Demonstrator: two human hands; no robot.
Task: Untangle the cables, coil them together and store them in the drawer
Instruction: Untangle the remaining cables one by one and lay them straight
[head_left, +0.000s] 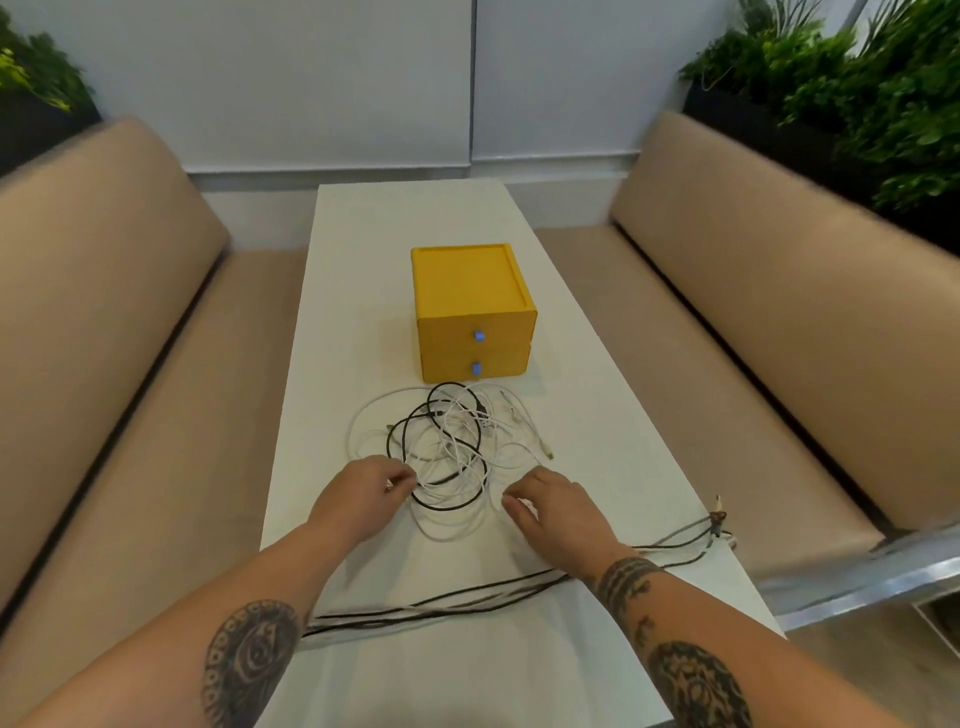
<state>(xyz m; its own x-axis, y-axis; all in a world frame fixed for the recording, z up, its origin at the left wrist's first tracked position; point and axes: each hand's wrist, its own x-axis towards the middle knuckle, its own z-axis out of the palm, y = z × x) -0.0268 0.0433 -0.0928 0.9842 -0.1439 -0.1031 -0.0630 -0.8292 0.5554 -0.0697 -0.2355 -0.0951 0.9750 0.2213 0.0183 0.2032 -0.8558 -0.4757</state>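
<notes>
A tangle of white and black cables (452, 441) lies on the white table (597, 431) in front of a yellow two-drawer box (475, 312) with blue knobs; both drawers are closed. My left hand (363, 499) sits at the tangle's near-left edge, its fingertips pinching a white cable. My right hand (556, 512) hovers at the near-right edge with fingers curled, touching the outer white loop. A straightened bundle of black and grey cables (467, 597) runs across the table under my forearms to the right edge.
Beige cushioned benches (130, 338) flank the narrow table on both sides. Green plants in dark planters (857, 104) stand behind the benches. A metal rail (883, 577) runs at the lower right. Cable plugs (719, 514) hang at the table's right edge.
</notes>
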